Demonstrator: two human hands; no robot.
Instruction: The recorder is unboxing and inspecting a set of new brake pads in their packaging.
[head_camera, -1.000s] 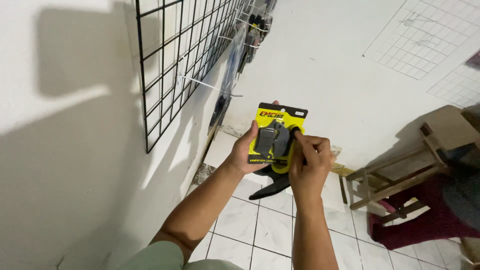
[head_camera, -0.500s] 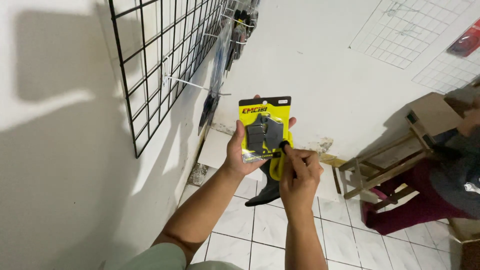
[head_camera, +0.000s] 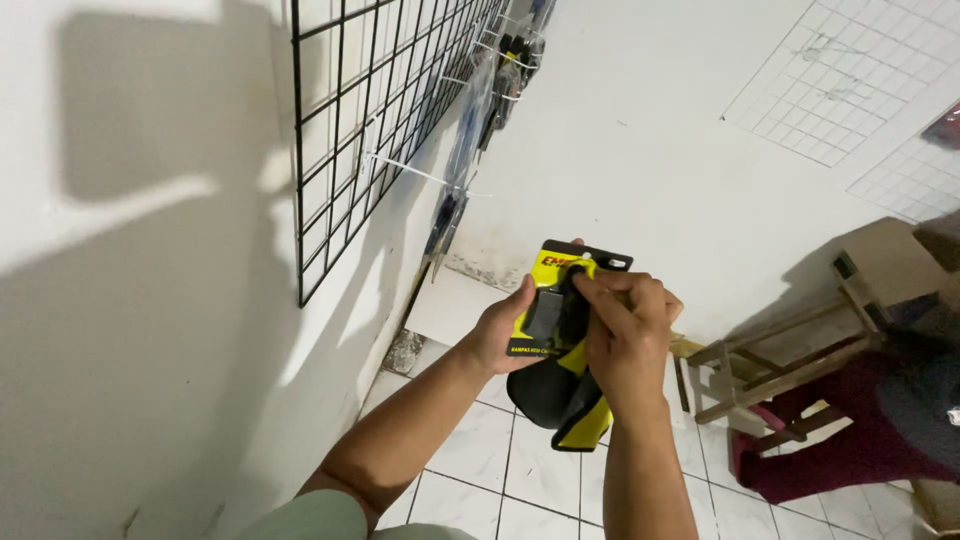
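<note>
Evidently mid-handling: left hand (head_camera: 497, 335) grips yellow blister packs (head_camera: 560, 330), right hand (head_camera: 625, 330) pinches the top one; separating it needs care.

left hand (head_camera: 497, 335) + right hand (head_camera: 625, 335) grip yellow-black packets (head_camera: 560, 375) | black wire grid (head_camera: 380, 110) left

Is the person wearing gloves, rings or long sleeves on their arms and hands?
No gloves and no rings that I can see. The left hand and the right hand are both bare, and so are both forearms. Only a pale green fabric edge shows near the left upper arm.
</note>
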